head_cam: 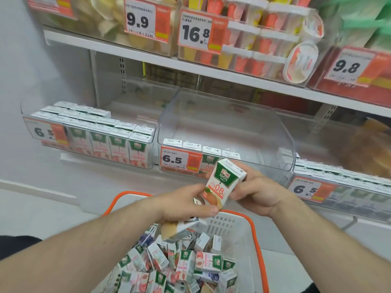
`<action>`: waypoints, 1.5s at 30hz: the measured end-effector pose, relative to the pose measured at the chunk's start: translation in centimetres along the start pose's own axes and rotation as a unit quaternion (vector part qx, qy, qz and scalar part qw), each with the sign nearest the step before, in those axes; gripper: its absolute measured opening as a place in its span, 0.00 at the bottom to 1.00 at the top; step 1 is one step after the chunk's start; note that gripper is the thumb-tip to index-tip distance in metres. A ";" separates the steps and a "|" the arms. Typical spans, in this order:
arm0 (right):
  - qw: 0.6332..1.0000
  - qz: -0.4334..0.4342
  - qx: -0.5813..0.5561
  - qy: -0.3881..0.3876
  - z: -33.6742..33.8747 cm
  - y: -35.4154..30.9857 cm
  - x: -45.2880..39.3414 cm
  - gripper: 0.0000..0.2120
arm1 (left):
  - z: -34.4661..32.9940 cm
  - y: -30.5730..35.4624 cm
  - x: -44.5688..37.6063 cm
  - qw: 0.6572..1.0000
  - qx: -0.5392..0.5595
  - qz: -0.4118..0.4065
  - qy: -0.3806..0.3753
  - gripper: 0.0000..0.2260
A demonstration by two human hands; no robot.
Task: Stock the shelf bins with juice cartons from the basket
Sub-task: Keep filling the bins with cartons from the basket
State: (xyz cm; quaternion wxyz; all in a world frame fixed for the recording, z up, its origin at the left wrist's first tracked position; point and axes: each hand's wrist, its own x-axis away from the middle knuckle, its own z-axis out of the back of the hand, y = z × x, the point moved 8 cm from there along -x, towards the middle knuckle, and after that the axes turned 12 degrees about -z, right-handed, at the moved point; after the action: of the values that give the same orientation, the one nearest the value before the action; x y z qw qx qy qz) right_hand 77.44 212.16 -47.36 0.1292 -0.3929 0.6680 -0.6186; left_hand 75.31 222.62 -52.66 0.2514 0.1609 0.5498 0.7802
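The carton (224, 182) in hand is showing "100%" on its green crest and "0.8" in orange. Price tags are reading "9.9" (146, 17), "16.8" (201, 32) and "9.8" (349, 66) on the upper shelf bins, "6.5" (179, 158) on the middle lower bin.

Clear glossy plastic bin (275, 132), perforated white plastic basket (232, 227), smooth printed paperboard carton (222, 182)
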 end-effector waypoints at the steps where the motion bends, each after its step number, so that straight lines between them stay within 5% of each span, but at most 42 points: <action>1: 1.000 -0.002 0.007 -0.016 -0.4 0.1 -0.1 0.33 | -0.4 0.2 -0.3 1.000 0.008 -0.006 -0.008 0.19; 5: 0.997 0.007 0.075 -0.024 -1.2 -0.3 0.2 0.39 | -0.4 -0.3 -1.5 0.998 0.027 -0.024 0.043 0.12; 9: 0.968 0.116 0.148 0.166 0.5 -3.5 1.6 0.35 | 1.2 -0.6 -1.7 0.982 0.039 -0.047 0.178 0.16; 14: 0.814 0.217 0.375 0.386 0.1 -5.9 4.5 0.26 | 3.0 0.6 -1.3 0.959 -0.045 -0.052 0.274 0.20; 17: 0.745 0.210 0.477 0.417 -1.5 -5.4 3.9 0.32 | 3.3 1.8 -1.6 0.950 -0.120 -0.042 0.285 0.20; 19: 0.726 0.224 0.500 0.416 -2.2 -5.2 3.3 0.28 | 3.4 2.6 -1.8 0.945 -0.161 -0.040 0.283 0.21; 25: 0.704 0.295 0.373 0.528 2.2 -9.9 7.7 0.14 | 4.1 2.6 -2.0 0.947 -0.166 -0.025 0.274 0.34; 30: 0.706 0.104 0.394 0.579 8.3 -9.2 5.8 0.11 | 4.9 1.3 -2.1 0.943 -0.185 0.002 0.278 0.31; 37: 0.742 -0.088 0.490 0.449 10.0 -6.2 1.3 0.13 | 5.0 1.0 -2.1 0.949 -0.147 -0.008 0.279 0.28; 45: 0.762 -0.157 0.507 0.371 8.9 -5.5 0.3 0.28 | 5.0 0.6 -2.4 0.952 -0.111 -0.002 0.284 0.27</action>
State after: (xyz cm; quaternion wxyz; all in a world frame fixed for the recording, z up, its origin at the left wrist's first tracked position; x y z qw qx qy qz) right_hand 85.11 205.93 -43.99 -0.0469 -0.1092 0.1817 -0.9762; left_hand 79.75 224.93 -50.29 0.1027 -0.0973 0.5084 0.8494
